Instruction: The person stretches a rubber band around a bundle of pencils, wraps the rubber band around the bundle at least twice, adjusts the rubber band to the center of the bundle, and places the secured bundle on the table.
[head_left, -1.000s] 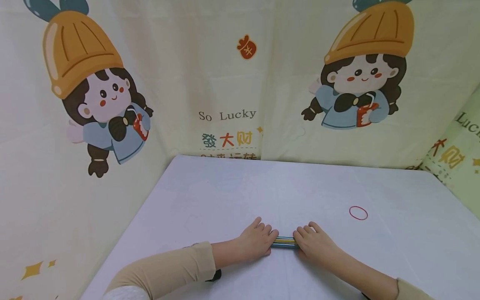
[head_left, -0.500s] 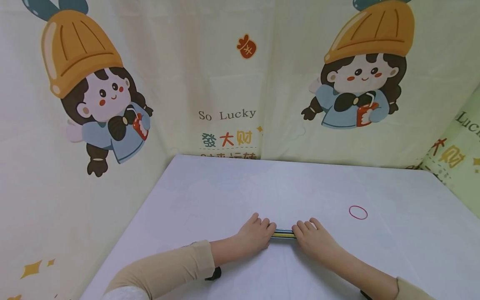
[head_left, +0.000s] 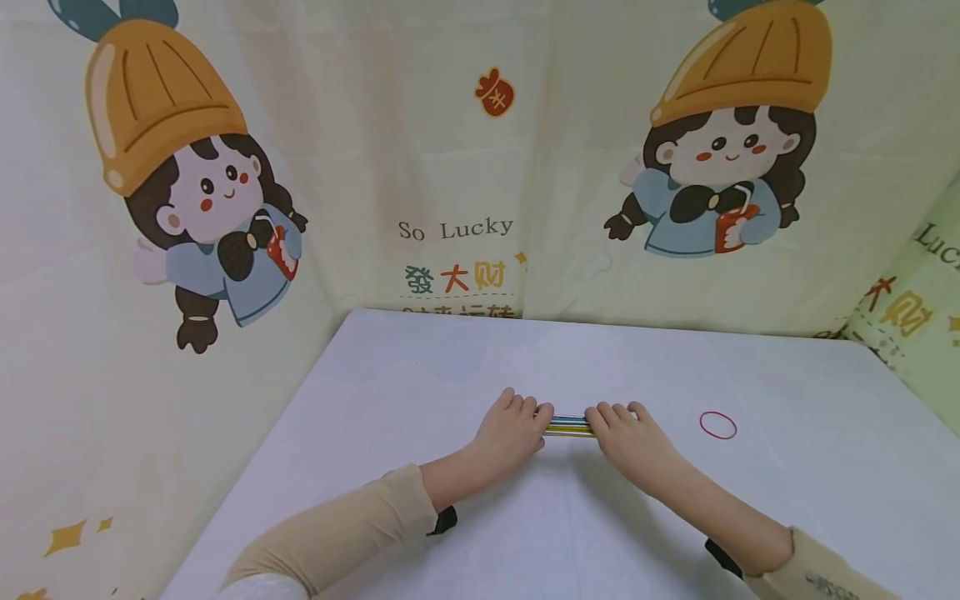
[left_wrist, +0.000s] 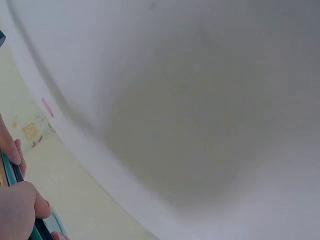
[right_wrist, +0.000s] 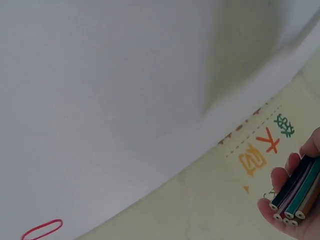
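— What has changed on the left?
— The bare left hand (head_left: 510, 433) sits higher in the head view than half a second ago, its fingers clamped on one end of a bundle of slim coloured pencils (head_left: 568, 426), blue and yellow along the exposed stretch.
— And the bundle itself?
— It lies level between the two hands, raised along with them, and a soft grey shadow (head_left: 618, 492) falls on the white table (head_left: 420, 375) below. I judge it clear of the surface, so the two grips seem to carry all its weight.
— Further right?
— The bare right hand (head_left: 633, 440) has its fingers curled round the other end. Beyond it, the thin red oval ring (head_left: 701, 422) keeps its place on the table; I cannot tell whether it is drawn or a loose loop.
— Do the wrist views add anything?
— The left one catches only teal and dark shafts at its lower left edge, between curled fingers. The right one shows what the head view hides: several pale round pencil ends, on dark blue, purple, teal and brownish-orange barrels, cradled against that hand.
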